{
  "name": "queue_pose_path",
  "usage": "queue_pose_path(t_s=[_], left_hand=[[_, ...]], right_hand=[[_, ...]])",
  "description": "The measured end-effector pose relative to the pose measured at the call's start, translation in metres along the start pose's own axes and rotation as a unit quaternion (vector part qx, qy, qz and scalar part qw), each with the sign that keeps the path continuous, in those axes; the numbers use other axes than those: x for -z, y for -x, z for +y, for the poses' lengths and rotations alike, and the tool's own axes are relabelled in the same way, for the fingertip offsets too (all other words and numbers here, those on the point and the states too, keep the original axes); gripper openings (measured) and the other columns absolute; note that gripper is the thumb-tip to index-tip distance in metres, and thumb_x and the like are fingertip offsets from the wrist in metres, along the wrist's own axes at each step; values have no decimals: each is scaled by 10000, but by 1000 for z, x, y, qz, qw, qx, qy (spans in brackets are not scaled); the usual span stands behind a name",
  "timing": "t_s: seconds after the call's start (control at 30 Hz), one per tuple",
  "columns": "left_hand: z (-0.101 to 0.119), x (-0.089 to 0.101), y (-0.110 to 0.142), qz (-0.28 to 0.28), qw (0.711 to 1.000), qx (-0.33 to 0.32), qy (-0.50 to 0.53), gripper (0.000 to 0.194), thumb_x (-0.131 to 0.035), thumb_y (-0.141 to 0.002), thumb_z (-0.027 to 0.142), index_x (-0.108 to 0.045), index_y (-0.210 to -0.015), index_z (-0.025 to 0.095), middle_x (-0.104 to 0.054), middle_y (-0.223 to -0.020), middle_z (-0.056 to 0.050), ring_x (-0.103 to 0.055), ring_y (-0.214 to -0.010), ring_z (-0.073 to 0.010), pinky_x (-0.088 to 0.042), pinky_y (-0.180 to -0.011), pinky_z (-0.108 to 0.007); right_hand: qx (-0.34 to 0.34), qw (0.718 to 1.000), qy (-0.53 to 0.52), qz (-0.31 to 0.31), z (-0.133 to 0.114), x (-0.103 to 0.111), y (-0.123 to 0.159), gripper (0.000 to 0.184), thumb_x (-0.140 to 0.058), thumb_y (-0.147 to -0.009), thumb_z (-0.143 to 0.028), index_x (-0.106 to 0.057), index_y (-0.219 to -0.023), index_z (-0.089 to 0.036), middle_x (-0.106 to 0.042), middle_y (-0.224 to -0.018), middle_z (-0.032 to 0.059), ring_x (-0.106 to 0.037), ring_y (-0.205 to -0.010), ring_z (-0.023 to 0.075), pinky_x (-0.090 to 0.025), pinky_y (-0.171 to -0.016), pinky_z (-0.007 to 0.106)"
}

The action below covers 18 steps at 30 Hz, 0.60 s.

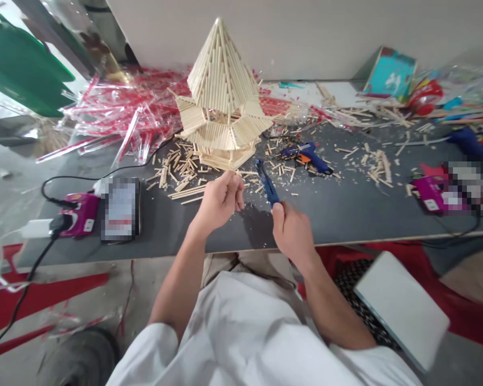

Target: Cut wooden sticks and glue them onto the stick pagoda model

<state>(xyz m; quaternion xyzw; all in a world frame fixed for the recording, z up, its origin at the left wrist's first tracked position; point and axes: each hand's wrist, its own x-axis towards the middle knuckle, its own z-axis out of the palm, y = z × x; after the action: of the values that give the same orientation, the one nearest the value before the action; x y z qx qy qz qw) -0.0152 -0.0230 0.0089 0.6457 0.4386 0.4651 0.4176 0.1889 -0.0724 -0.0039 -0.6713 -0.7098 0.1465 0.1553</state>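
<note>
My right hand point(293, 230) is closed around a slim blue hand tool point(268, 185), which looks like a box cutter. Its dark tip points away from me, toward the glue gun. My left hand point(221, 199) is closed with curled fingers in front of the stick model; anything inside them is hidden. The pagoda-like model point(224, 69), built from thin wooden sticks, stands upright with a pointed roof. Beside its base lie cut stick pieces point(181, 166) and a few longer sticks point(189, 193). A blue glue gun point(312, 156) with an orange trigger rests to the right.
Red and clear plastic wrappers point(124, 115) are heaped at the back left. A phone point(121, 208) and a purple power socket point(80, 214) with cables lie at left. Another purple socket point(434, 194), a second blue glue gun point(467, 142) and a turquoise box point(390, 75) are at right.
</note>
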Motion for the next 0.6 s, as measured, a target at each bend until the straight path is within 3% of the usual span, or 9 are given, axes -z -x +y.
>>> queue_pose_path(t_s=[0.13,0.27,0.5,0.6], left_hand=[[10,2,-1,-57,992,13,115,396,-403,-1078,522,-518,-894,192,-586,-606,20,-621,-512,-112,-493,-498,-217],[20,13,-3,-97,982,15,163,381,-418,-1077,511,-515,-904,186,-591,-616,18,-628,-510,-112,-499,-479,-213],[32,38,-12,-158,980,29,118,394,-409,-1075,521,-520,-901,186,-634,-655,-15,-637,-536,-121,-541,-505,-239],[40,49,-21,-195,977,38,73,396,-394,-1077,520,-524,-893,193,-646,-673,-29,-635,-544,-126,-546,-531,-255]], right_hand=[[5,997,74,7,7,3,5,479,-308,-1080,-516,-629,-1092,-160,-723,-951,125,-671,-841,280,-353,-685,355],[49,989,133,46,7,-1,11,551,-356,-1052,-580,-603,-1201,-111,-676,-1054,160,-623,-981,312,-432,-814,384],[66,983,162,59,4,-21,11,704,-510,-996,-547,-470,-1442,-3,-591,-1281,269,-539,-1172,407,-430,-1020,547],[81,989,112,47,4,-15,3,767,-604,-951,-531,-455,-1476,8,-531,-1401,306,-467,-1337,454,-361,-1141,612]])
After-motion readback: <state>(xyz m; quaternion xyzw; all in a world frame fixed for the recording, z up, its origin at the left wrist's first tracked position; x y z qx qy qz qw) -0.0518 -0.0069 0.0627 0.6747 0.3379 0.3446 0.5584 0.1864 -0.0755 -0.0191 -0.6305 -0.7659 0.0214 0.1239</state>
